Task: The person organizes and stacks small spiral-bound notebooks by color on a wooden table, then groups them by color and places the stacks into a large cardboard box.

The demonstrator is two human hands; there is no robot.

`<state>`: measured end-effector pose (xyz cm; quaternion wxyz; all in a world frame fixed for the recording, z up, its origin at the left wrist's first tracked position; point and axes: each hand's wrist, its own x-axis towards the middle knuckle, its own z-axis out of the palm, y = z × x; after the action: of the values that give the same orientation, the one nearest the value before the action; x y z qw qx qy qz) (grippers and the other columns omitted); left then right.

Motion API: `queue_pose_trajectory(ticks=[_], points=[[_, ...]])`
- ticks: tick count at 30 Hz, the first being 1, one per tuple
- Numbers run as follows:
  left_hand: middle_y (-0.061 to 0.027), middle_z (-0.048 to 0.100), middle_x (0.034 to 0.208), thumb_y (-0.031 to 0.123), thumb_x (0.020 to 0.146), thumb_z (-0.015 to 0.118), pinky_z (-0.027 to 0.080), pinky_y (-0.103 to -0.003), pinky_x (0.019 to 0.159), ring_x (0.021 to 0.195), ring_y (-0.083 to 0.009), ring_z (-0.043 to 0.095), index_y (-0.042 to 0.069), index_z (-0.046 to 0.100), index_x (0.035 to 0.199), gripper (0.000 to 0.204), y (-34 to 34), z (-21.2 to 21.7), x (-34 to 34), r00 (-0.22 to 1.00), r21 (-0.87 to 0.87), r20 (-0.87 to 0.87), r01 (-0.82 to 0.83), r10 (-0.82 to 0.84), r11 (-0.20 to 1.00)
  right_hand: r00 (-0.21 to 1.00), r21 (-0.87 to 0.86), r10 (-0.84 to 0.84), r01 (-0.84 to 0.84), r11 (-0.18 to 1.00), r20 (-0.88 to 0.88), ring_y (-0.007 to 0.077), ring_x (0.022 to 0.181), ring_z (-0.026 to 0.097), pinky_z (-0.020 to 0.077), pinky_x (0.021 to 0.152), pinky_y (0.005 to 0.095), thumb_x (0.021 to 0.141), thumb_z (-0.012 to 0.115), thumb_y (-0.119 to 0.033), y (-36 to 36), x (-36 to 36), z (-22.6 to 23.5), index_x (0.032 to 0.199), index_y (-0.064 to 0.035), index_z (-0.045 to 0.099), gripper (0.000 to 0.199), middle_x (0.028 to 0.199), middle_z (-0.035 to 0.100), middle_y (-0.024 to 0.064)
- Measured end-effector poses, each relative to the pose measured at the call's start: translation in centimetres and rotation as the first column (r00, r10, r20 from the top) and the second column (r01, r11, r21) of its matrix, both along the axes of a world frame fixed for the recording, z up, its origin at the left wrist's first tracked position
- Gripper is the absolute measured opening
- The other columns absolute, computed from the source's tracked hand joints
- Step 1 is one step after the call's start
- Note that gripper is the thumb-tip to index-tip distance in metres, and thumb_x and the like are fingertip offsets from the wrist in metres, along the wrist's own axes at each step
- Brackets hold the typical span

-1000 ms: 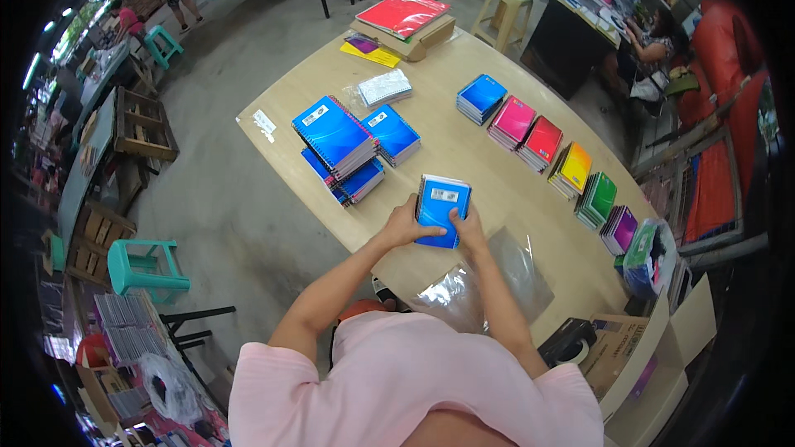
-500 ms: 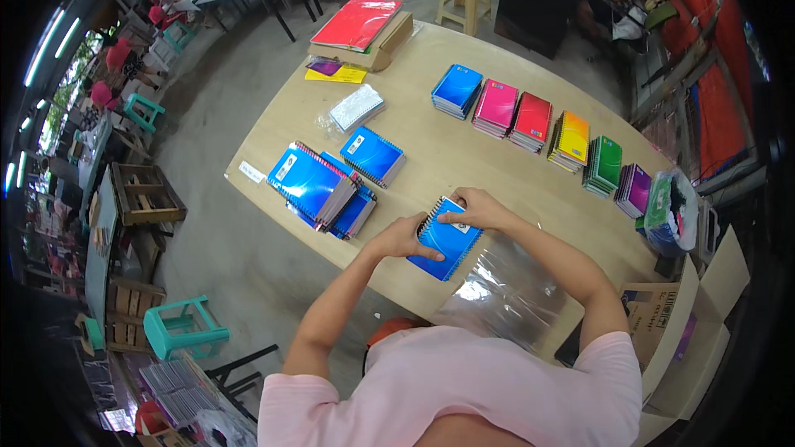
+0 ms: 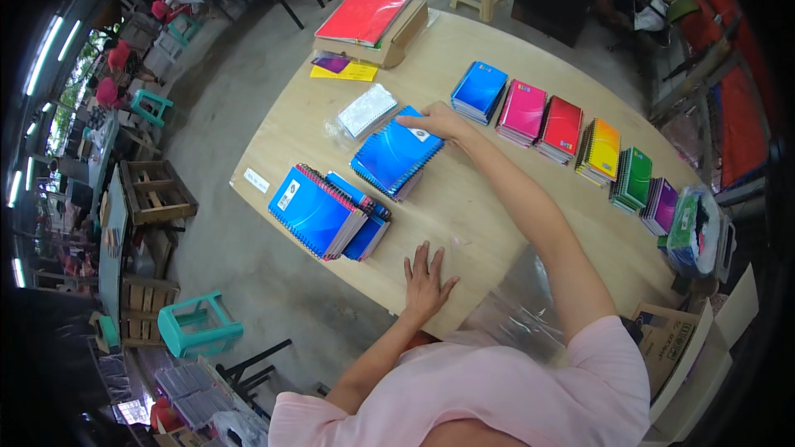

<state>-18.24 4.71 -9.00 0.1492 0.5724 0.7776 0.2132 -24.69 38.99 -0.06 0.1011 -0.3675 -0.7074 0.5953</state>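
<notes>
My right hand (image 3: 439, 122) reaches across the table and grips the corner of a blue spiral notebook (image 3: 397, 151). This notebook lies over a small pile of blue notebooks, partly hidden under it; whether it still hangs slightly above them I cannot tell. My left hand (image 3: 426, 285) rests on the bare tabletop with fingers spread and nothing in it. Left of it stands a stack of larger blue notebooks (image 3: 313, 209), with more blue spiral notebooks (image 3: 364, 232) tucked against its right side. Beyond the gripped notebook sits a white, plastic-wrapped pack (image 3: 367, 110).
A row of notebook stacks runs along the far right: blue (image 3: 480, 87), pink (image 3: 522, 108), red (image 3: 561, 126), yellow (image 3: 600, 147), green (image 3: 633, 174), purple (image 3: 660, 203). Clear plastic sheets (image 3: 517, 306) lie nearby. A red pack (image 3: 366, 15) tops a cardboard box. An open carton (image 3: 671, 343) stands right.
My right hand has carried the blue notebook forward and left, from in front of me onto the blue pile. My left hand has let go of it and now lies on the table.
</notes>
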Motion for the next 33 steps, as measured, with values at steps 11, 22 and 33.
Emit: queue_pose_trajectory(ticks=[11,22,33], points=[[-0.0221,0.024,0.150,0.043,0.086,0.065,0.018,-0.064,0.110,0.140,-0.0403,0.023,0.010,0.035,0.142,0.072,-0.5,-0.4,-0.6,1.000,-0.044,0.007,-0.013,0.014,0.999,0.978,-0.025,0.150,-0.155,0.988,-0.145,0.0186,0.074,0.069,0.0549,0.066,0.0297,0.069,0.082,-0.050,-3.0,-5.6,0.8,0.093,0.0090,0.070,0.065,0.087,0.071,0.0170],[-0.0221,0.024,0.151,0.044,0.087,0.063,0.017,-0.063,0.110,0.140,-0.0405,0.023,0.012,0.037,0.141,0.068,0.6,-0.7,-0.6,1.000,-0.020,0.006,0.011,-0.011,1.000,0.962,0.146,0.222,-0.199,0.969,-0.159,0.0183,0.099,0.064,0.0512,0.086,0.0314,0.071,0.082,-0.043,-0.9,-7.6,-2.7,0.119,-0.0008,0.063,0.067,0.114,0.067,0.0131],[-0.0227,0.021,0.152,0.041,0.087,0.061,0.017,-0.061,0.112,0.143,-0.0367,0.019,0.007,0.035,0.143,0.070,-2.4,-3.3,-1.1,1.000,0.090,0.010,-0.020,0.020,0.996,0.975,0.011,0.215,-0.216,0.976,0.062,0.0119,0.055,0.056,0.0425,0.046,0.0297,0.079,0.074,-0.050,-3.1,-6.9,-1.7,0.079,-0.0011,0.068,0.049,0.069,0.062,0.0054]])
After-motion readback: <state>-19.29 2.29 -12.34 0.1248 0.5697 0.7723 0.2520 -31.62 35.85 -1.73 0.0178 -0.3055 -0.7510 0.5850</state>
